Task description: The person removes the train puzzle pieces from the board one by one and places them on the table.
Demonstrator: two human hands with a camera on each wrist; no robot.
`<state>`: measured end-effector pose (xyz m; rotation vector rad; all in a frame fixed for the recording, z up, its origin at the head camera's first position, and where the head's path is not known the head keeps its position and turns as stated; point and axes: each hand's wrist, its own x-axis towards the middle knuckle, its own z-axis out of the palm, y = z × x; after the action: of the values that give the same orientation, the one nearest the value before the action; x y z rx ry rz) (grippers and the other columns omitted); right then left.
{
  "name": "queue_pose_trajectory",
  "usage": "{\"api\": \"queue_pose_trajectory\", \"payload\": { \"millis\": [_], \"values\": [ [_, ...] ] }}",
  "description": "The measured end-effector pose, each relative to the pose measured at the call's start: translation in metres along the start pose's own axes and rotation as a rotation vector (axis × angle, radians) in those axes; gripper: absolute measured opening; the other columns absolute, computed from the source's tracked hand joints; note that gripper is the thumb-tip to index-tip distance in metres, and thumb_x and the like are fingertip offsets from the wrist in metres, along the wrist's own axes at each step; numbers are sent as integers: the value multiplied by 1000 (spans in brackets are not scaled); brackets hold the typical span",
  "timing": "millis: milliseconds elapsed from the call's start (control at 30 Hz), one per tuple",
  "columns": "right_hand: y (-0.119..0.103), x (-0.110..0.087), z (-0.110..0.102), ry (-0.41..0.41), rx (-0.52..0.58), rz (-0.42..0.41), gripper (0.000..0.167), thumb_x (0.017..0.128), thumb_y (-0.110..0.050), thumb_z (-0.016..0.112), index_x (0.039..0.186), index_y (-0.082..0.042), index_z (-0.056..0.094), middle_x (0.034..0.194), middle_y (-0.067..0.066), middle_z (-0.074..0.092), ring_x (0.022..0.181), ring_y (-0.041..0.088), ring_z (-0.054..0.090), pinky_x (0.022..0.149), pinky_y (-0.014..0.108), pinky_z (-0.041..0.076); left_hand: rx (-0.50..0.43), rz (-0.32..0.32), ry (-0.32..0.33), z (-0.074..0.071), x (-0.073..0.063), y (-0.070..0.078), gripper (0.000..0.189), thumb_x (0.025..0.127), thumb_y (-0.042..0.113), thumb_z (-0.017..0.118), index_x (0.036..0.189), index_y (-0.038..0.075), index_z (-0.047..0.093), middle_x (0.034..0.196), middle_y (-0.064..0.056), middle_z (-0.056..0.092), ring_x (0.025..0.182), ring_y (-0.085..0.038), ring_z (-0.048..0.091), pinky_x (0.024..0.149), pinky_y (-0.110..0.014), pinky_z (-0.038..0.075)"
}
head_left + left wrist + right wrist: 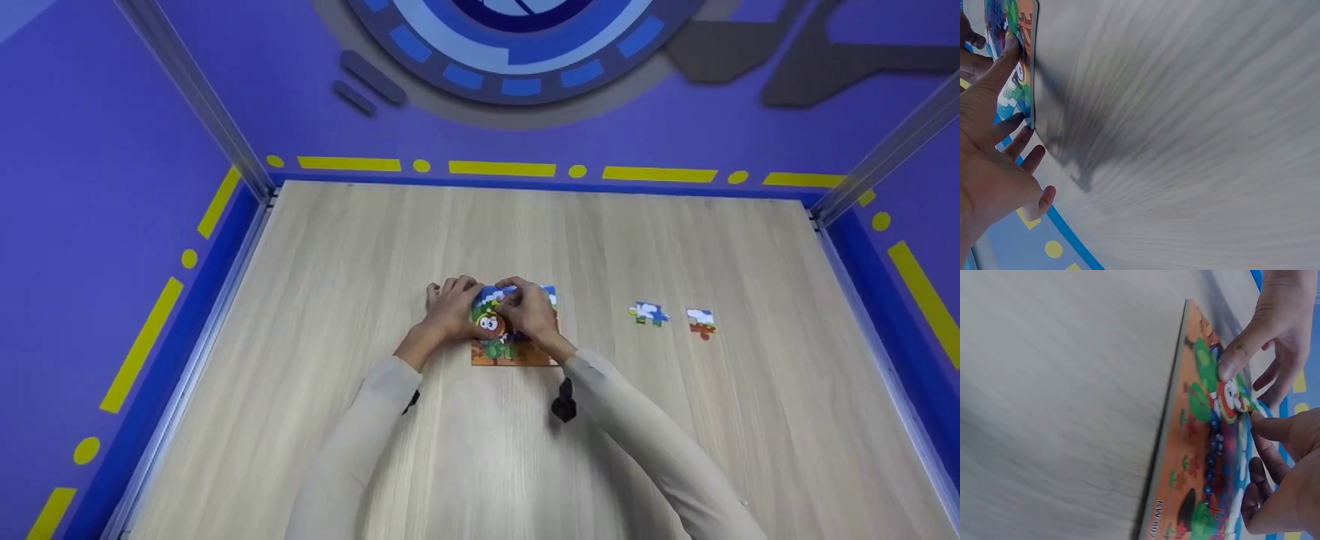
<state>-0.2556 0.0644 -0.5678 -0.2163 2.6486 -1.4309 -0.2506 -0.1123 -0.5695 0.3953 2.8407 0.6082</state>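
Note:
A colourful cartoon jigsaw puzzle in a flat board lies mid-table, partly covered by both hands. At its left edge is my left hand, fingers spread, with its thumb pressing on the picture beside a round-eyed character. My right hand is over the upper part of the board. Between its thumb and fingertips it pinches a small puzzle piece, low against the picture; whether the piece sits flush is hidden. In the left wrist view, the left fingers lie along the board's edge.
Two loose puzzle pieces lie to the right on the wooden table: a blue-and-white one and a white-and-orange one. Purple walls with yellow marks enclose the table's back and sides. A black wrist device hangs below the right sleeve.

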Motion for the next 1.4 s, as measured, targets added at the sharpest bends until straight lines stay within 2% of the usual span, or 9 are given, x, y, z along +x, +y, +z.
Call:
{"api": "queue_pose_trajectory", "payload": {
  "millis": [233, 333, 467, 567, 767, 1000, 1133, 1267, 1400],
  "values": [
    [-7, -5, -12, -31, 117, 6, 35, 92, 4, 70, 126, 1, 67, 94, 20, 74, 82, 31, 74, 58, 20, 48, 30, -19, -18, -1, -1, 4, 90, 78, 50, 86, 152, 13, 48, 149, -11, 47, 140, -35, 39, 114, -63, 21],
    [-9, -7, -19, -34, 152, 30, 36, 93, 4, 68, 128, 0, 65, 96, 19, 72, 84, 31, 74, 65, 22, 53, 37, -14, -20, -2, -1, 5, 89, 79, 48, 86, 151, 12, 49, 148, -12, 47, 140, -35, 39, 116, -63, 19],
    [-9, -8, -31, -24, 154, 19, 37, 92, 8, 67, 128, 1, 65, 96, 21, 72, 82, 28, 73, 75, 30, 57, 28, -19, -20, -3, 0, 6, 88, 79, 46, 86, 151, 12, 50, 149, -12, 47, 142, -35, 38, 119, -64, 16],
    [-5, -9, -39, -16, 137, 17, 37, 91, 8, 67, 128, 2, 65, 97, 22, 71, 82, 26, 71, 76, 30, 57, 16, -28, -24, -3, 1, 6, 88, 80, 44, 86, 152, 12, 49, 150, -13, 46, 143, -35, 37, 120, -64, 15],
    [10, -13, -54, 15, 99, 23, 36, 91, 8, 68, 127, 2, 65, 99, 23, 71, 81, 25, 69, 68, 22, 50, 22, -39, -26, -4, 0, 7, 88, 79, 42, 87, 152, 12, 48, 152, -12, 45, 144, -35, 36, 120, -63, 15],
    [41, -24, -83, 54, 90, 71, 37, 92, 8, 66, 128, 3, 64, 104, 25, 70, 90, 34, 70, 71, 22, 52, 3, -28, -38, 3, -1, 13, 85, 79, 40, 87, 150, 10, 50, 149, -13, 47, 143, -35, 37, 120, -65, 14],
    [55, -27, -99, 68, 51, 47, 37, 92, 9, 66, 128, 3, 65, 104, 27, 71, 93, 39, 71, 75, 26, 54, 28, -22, -37, 4, 1, 16, 87, 79, 42, 87, 151, 10, 50, 149, -13, 46, 141, -35, 37, 119, -64, 18],
    [65, -29, -109, 89, 27, 65, 37, 92, 9, 65, 128, 2, 65, 106, 26, 72, 94, 37, 71, 76, 26, 53, 42, -11, -37, 0, 3, 16, 87, 79, 42, 87, 151, 9, 49, 150, -14, 45, 141, -36, 37, 116, -62, 22],
    [72, -29, -113, 74, 39, 95, 36, 94, 7, 65, 129, 3, 64, 108, 25, 71, 96, 34, 69, 73, 21, 49, 47, -28, -31, -2, 0, 13, 87, 79, 40, 88, 150, 7, 50, 149, -14, 46, 140, -35, 37, 114, -59, 25]
  ]
}}
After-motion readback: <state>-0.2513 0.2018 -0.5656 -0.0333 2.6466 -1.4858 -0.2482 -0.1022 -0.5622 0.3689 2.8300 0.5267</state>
